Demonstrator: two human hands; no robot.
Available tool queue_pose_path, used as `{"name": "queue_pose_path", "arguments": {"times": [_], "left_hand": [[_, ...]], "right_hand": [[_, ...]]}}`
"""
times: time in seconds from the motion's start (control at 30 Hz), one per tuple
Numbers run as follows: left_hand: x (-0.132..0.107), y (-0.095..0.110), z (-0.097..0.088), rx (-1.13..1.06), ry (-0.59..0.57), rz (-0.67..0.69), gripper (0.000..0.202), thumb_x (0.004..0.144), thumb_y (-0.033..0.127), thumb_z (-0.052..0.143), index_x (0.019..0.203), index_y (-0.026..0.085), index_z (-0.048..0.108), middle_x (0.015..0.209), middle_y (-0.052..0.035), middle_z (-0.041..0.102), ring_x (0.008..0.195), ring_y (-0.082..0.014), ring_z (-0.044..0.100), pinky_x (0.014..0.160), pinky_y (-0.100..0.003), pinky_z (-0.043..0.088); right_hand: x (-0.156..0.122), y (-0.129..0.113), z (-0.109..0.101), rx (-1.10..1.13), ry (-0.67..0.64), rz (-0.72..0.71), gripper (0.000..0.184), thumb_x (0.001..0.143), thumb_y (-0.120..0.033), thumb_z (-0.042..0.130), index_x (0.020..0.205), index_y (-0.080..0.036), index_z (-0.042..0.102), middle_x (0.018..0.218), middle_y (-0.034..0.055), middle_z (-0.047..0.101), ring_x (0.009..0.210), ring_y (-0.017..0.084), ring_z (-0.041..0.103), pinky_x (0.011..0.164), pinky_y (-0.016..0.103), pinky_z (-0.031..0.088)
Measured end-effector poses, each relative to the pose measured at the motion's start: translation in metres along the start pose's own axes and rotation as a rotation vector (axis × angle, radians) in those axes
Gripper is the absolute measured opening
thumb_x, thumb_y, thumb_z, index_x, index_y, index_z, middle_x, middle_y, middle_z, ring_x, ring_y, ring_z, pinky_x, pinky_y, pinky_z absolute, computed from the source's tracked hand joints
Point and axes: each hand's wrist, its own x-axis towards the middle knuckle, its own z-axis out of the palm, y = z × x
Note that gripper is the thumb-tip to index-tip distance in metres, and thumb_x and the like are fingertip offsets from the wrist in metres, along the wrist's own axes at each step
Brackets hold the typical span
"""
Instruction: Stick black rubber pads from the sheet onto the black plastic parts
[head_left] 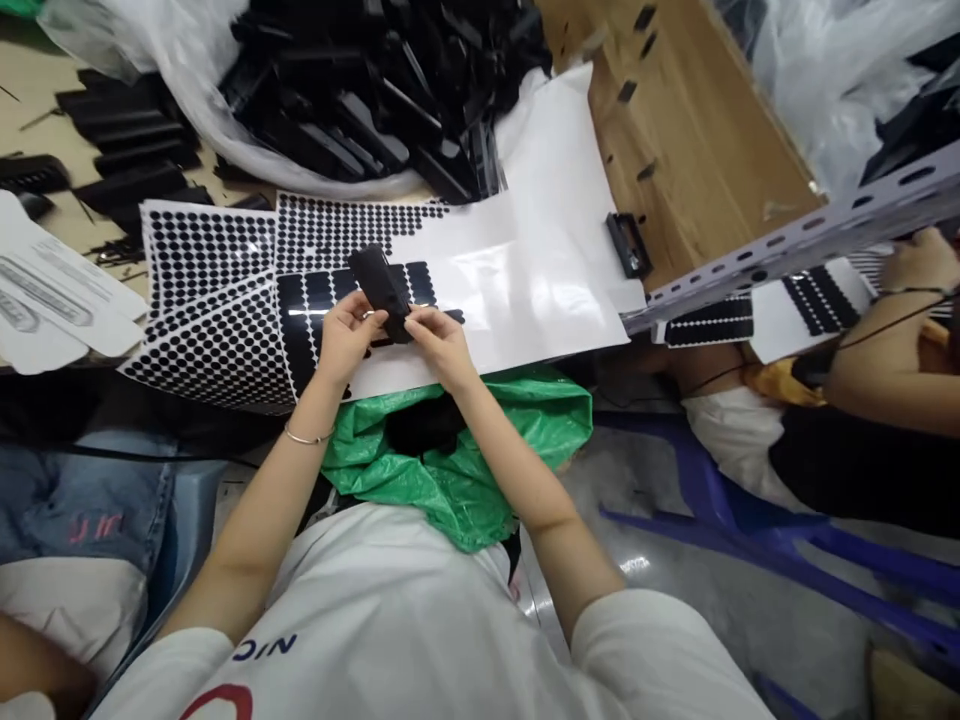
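Observation:
A black oblong plastic part [379,280] is held tilted above the sticker sheets. My left hand [346,335] is closed on its left side, thumb and fingers gripping it. At its lower right end the fingertips of my right hand [442,343] are pinched together against the part; whether a small sticker is between them I cannot tell. Beneath lie a sheet of larger black stickers [307,300] and sheets of round black dots [210,245]. To the right of these the white backing sheet [525,270] is bare.
A plastic bag heaped with black plastic parts [360,90] lies behind the sheets. More black parts [135,130] and white cards [52,290] are at left. A green bag [465,480] hangs at my lap. A perforated metal rail [810,220] runs at right, with a co-worker's hand [922,262] beyond.

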Motion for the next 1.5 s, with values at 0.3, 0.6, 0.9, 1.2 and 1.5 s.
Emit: {"name": "queue_pose_path", "arguments": {"times": [0.3,0.6,0.9,1.2,1.5], "left_hand": [[-0.072,0.055,0.031,0.472,0.014,0.243,0.065,0.083,0.045,0.063,0.140,0.023,0.039,0.143,-0.0150,0.040,0.132,-0.0303,0.044,0.103,-0.045,0.045],[-0.170,0.074,0.178,0.060,-1.515,-0.304,0.019,0.085,0.036,0.062,0.089,0.018,0.065,0.098,-0.0006,0.067,0.107,-0.0187,0.062,0.098,-0.029,0.045],[-0.160,0.061,0.176,0.216,-1.269,0.121,0.018,0.085,0.006,0.044,0.076,0.021,0.048,0.082,0.0000,0.049,0.077,-0.0138,0.052,0.066,-0.025,0.041],[-0.173,0.038,0.169,-0.202,-1.320,-0.436,0.011,0.077,0.019,0.070,0.076,0.016,0.059,0.081,0.0033,0.061,0.089,-0.0131,0.061,0.091,-0.025,0.045],[-0.210,-0.038,0.131,-0.550,-1.391,-0.989,0.079,0.028,0.031,0.095,0.093,0.021,0.052,0.098,0.0007,0.060,0.064,-0.0133,0.066,0.064,-0.034,0.054]], "right_hand": [[0.014,-0.002,-0.019,0.254,-0.098,0.146,0.025,0.064,-0.039,0.082,0.076,-0.022,0.067,0.082,-0.0017,0.067,0.085,0.016,0.065,0.076,0.031,0.057],[0.010,0.000,-0.022,0.233,-0.087,0.124,0.028,0.054,-0.037,0.087,0.065,-0.022,0.066,0.077,-0.0038,0.062,0.074,0.013,0.061,0.073,0.029,0.056],[0.004,0.002,-0.021,0.099,-0.047,0.137,0.023,0.059,-0.035,0.084,0.064,-0.023,0.064,0.084,-0.0018,0.061,0.081,0.016,0.062,0.075,0.033,0.054],[0.004,0.005,-0.021,0.082,-0.059,0.145,0.024,0.058,-0.036,0.084,0.063,-0.023,0.064,0.087,-0.0013,0.060,0.083,0.016,0.060,0.075,0.032,0.053],[0.001,0.001,-0.024,0.069,-0.094,0.144,0.034,0.049,-0.046,0.087,0.061,-0.023,0.065,0.083,-0.0003,0.057,0.076,0.016,0.056,0.071,0.033,0.052]]}}
